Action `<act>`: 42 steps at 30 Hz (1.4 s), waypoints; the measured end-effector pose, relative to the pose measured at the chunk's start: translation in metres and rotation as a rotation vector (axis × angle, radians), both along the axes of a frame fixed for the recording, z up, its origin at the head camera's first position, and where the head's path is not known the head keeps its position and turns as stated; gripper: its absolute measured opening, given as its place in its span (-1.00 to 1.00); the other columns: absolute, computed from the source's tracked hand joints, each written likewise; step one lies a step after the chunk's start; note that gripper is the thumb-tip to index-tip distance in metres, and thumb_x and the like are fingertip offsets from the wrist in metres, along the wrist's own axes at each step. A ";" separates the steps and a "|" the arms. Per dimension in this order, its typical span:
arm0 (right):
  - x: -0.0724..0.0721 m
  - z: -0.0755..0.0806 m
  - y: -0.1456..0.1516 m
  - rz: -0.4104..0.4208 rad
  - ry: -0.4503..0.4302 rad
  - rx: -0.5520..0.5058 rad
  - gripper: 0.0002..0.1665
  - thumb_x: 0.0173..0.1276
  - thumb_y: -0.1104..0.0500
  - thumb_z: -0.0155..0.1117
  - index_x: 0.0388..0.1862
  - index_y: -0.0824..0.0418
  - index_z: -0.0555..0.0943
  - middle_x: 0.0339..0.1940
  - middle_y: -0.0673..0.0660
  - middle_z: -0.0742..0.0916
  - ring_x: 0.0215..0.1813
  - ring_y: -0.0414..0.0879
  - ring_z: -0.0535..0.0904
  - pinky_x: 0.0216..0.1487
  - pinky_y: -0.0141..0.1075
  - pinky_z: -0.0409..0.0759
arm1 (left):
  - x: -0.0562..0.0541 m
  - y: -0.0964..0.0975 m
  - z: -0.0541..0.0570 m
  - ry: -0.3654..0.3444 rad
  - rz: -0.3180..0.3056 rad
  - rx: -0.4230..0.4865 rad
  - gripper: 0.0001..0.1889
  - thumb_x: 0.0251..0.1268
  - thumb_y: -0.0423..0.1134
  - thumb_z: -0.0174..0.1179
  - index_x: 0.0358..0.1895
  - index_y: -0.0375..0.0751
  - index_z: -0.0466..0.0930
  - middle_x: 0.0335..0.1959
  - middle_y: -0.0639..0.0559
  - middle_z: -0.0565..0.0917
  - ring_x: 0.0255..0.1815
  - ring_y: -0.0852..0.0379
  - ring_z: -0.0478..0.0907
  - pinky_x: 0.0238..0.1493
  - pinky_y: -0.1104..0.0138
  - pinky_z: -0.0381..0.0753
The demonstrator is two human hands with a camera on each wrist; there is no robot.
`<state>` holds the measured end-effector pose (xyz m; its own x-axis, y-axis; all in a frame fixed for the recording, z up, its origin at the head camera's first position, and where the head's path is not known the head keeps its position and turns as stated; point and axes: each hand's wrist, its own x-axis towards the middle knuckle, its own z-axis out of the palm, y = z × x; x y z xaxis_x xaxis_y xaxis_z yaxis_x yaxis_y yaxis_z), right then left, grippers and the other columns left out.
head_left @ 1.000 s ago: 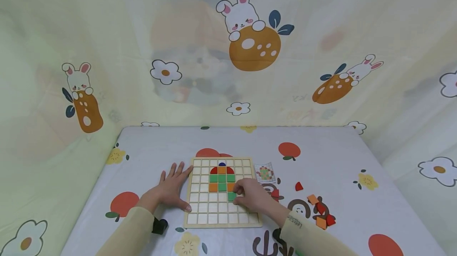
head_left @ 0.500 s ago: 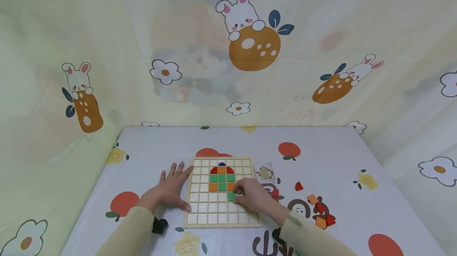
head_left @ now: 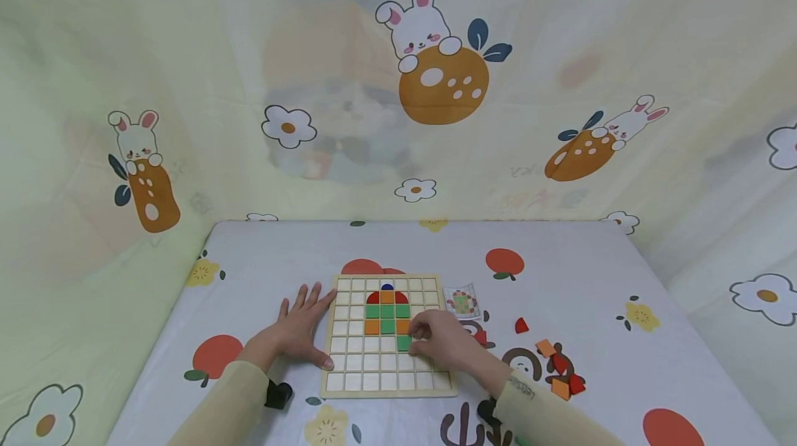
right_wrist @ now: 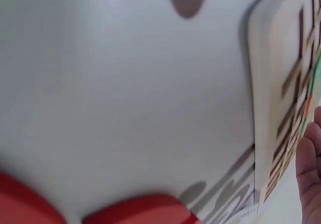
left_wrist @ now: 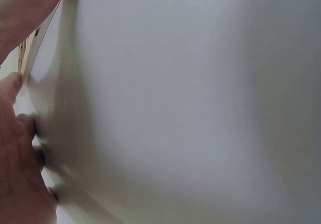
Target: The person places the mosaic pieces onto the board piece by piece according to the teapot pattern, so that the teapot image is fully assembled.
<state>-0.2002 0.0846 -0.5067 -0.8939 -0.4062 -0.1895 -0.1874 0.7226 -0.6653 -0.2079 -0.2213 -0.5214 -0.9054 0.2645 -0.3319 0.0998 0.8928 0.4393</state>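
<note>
In the head view a wooden grid board [head_left: 388,394] lies on the table. Blue, red, orange and green tiles form a figure in its upper and middle cells. My left hand [head_left: 297,330] is spread along the board's left edge, its thumb and little finger touching the frame. Over the board's right side, my right hand [head_left: 445,341] has its thumb and forefinger at the right end of a green square tile [head_left: 403,344], below an orange tile [head_left: 401,326]. In the right wrist view, the fingers [right_wrist: 308,169] show only partly beside the board.
A small pattern card [head_left: 462,301] lies at the board's upper right. Loose red pieces [head_left: 521,325] and orange squares [head_left: 560,388] are scattered to the right on the printed cloth. A black object [head_left: 278,394] sits by the left wrist.
The right hand has shifted very slightly right, and its sleeve has turned a little. The left hand and the board stay where they were.
</note>
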 end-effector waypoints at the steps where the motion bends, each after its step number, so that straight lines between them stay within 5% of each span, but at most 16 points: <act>1: 0.000 0.001 0.002 -0.007 0.000 -0.007 -0.75 0.22 0.16 0.57 -0.13 0.17 0.74 -0.27 -0.04 0.73 -0.24 -0.17 0.53 -0.16 -0.32 0.58 | 0.000 0.000 0.000 0.000 -0.001 -0.001 0.43 -0.37 0.20 0.69 0.67 -0.03 -0.02 0.71 -0.26 -0.12 0.70 -0.37 -0.36 0.56 -0.41 -0.34; 16: 0.015 0.021 0.059 -0.210 0.019 -0.080 -0.67 0.22 0.18 0.56 -0.03 0.16 0.74 -0.16 0.00 0.79 -0.10 -0.14 0.69 -0.04 -0.23 0.74 | 0.000 -0.001 -0.002 0.001 0.000 -0.016 0.42 -0.36 0.21 0.68 0.67 -0.01 -0.02 0.71 -0.25 -0.13 0.70 -0.36 -0.36 0.56 -0.40 -0.34; 26: 0.035 0.030 0.117 -0.308 -0.005 -0.050 -0.59 0.27 0.12 0.54 0.04 0.25 0.70 -0.16 0.03 0.78 -0.16 -0.15 0.65 -0.19 -0.46 0.64 | -0.001 0.000 -0.001 0.001 0.001 -0.012 0.42 -0.36 0.20 0.68 0.67 -0.02 -0.02 0.71 -0.25 -0.13 0.70 -0.37 -0.36 0.56 -0.41 -0.35; 42: 0.059 -0.002 0.149 -0.388 -0.077 0.016 -0.69 0.21 0.20 0.56 -0.09 0.25 0.72 -0.34 0.00 0.73 -0.30 -0.16 0.57 -0.30 -0.48 0.59 | 0.000 0.001 0.000 -0.009 -0.004 -0.009 0.40 -0.32 0.19 0.67 0.67 -0.02 -0.03 0.71 -0.25 -0.14 0.71 -0.35 -0.38 0.57 -0.39 -0.38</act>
<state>-0.1409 0.2337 -0.5089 -0.9633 -0.0374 -0.2659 0.1519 0.7406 -0.6546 -0.2083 -0.2206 -0.5215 -0.9016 0.2647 -0.3422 0.0992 0.8964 0.4321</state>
